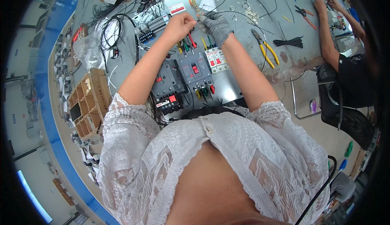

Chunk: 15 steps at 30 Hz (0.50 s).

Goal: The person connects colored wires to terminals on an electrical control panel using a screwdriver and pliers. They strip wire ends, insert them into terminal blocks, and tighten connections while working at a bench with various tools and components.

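1. Grey-gloved R hand (217, 28): fingers closed on slim amber-and-metal piece (195, 4), pointing approx 11 o'clock.
2. Bare L hand (180, 27), at R's 9 o'clock: half-curled, thumb nr fingertips; can't tell if holding anything.
3. Grey boxy plastic red-toggled breaker (195, 69): sits at 6 o'clock of both hands.

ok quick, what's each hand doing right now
Left hand: closed in a pinch; contents can't be told.
Right hand: closed, holding a tool.

On the grey bench (243, 42) lie yellow-handled pliers (262, 43), orange-handled pliers (303, 12) and black strips (289, 42).
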{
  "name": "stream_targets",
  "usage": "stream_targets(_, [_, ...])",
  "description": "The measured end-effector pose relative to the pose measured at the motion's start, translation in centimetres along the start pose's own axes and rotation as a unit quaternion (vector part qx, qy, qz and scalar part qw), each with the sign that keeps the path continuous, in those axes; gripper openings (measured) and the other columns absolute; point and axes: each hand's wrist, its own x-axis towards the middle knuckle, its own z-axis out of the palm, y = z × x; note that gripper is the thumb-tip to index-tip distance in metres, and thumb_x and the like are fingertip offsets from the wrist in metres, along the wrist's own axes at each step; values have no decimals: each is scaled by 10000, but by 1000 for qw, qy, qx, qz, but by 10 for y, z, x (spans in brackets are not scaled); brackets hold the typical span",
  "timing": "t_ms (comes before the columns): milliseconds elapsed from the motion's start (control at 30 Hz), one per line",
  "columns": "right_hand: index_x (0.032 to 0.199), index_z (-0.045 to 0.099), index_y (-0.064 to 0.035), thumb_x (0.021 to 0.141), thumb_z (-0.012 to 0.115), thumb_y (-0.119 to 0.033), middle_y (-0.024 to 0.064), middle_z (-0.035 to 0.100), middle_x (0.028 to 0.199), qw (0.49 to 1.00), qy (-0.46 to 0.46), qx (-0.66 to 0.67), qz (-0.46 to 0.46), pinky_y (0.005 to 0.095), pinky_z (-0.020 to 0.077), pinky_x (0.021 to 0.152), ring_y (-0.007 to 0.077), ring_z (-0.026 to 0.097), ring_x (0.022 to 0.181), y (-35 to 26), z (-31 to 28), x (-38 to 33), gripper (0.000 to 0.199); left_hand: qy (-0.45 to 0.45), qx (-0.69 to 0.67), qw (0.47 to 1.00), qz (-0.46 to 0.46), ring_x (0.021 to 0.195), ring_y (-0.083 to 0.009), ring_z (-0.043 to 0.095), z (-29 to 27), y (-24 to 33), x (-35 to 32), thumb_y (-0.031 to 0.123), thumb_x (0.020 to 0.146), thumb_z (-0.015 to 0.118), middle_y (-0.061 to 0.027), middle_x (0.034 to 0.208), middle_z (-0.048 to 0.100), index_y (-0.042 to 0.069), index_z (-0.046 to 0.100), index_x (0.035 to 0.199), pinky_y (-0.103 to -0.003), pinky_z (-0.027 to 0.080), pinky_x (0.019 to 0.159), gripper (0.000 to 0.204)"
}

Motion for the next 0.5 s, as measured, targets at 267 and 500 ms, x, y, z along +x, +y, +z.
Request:
stream_targets(267, [945,635,-29,875,659,-160,53,659,765,991,-9,-133,-14,254,482,489,121,615,587,3,2,1,150,26,67,995,63,683,-121,550,-1,5,-2,118,896,600,-52,756,611,19,591,933,-290,454,644,106])
stream_targets(500, [926,629,-22,886,651,-207,63,650,759,975,23,-216,57,259,460,491,118,588,578,-8,13,-7,191,-2,-43,999,24,684,-130,608,-8,3,-4,119,898,590,-53,781,652,17,613,956,-289,496,639,120])
